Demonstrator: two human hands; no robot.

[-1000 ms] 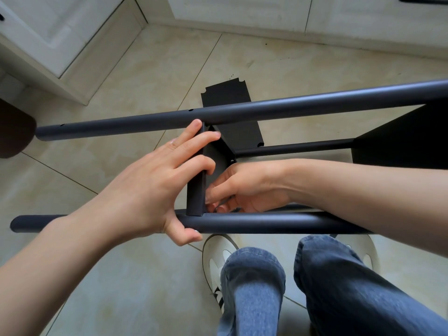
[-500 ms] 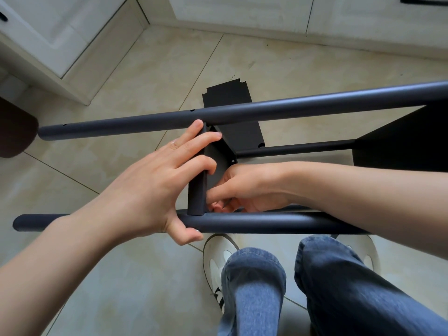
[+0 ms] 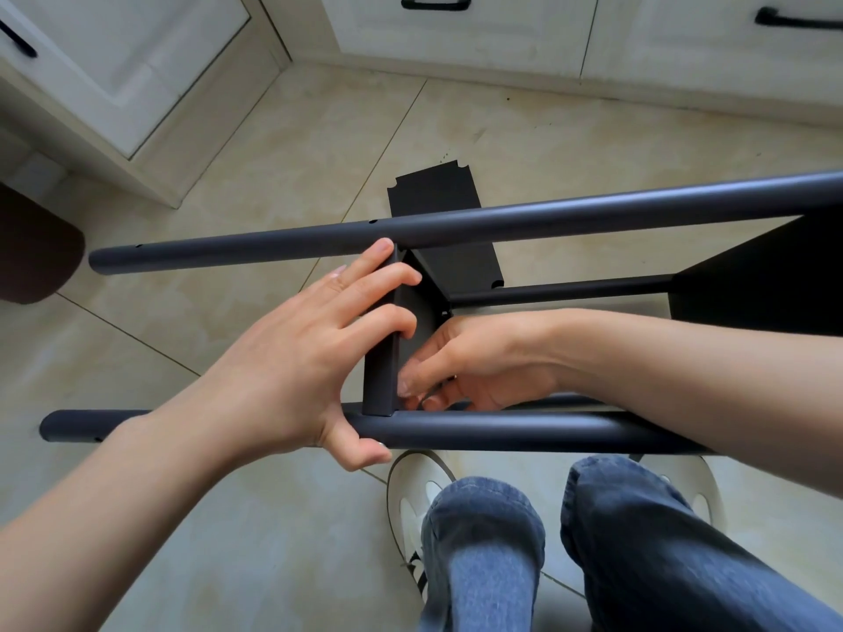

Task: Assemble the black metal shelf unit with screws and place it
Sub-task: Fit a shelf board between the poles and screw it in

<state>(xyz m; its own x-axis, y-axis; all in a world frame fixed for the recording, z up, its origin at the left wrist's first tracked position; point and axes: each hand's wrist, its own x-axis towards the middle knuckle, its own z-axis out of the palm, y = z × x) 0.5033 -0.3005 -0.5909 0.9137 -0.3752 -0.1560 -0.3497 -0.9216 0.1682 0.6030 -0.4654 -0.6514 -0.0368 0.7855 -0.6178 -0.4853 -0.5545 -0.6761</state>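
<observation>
The black metal shelf unit lies on its side over the tiled floor. Its far pole (image 3: 547, 218) and near pole (image 3: 524, 428) run left to right. A black shelf panel (image 3: 381, 371) stands on edge between them. My left hand (image 3: 301, 358) grips this panel's edge, fingers curled over it and thumb hooked under the near pole. My right hand (image 3: 460, 362) reaches inside the frame; its fingertips pinch something small at the panel's lower corner by the near pole, and the fingers hide what it is. Another mounted shelf (image 3: 752, 285) shows at the right.
A loose black shelf panel (image 3: 438, 198) lies flat on the floor behind the frame. White cabinets (image 3: 479, 34) with black handles line the back and left. A dark brown object (image 3: 32, 248) sits at the left edge. My jeans-clad knees (image 3: 593, 540) and a white shoe (image 3: 410, 499) are below.
The view has tilted up slightly, bringing the cabinet handles into sight. My right hand's fingertips have shifted a little at the panel's lower corner. My left hand keeps the same grip.
</observation>
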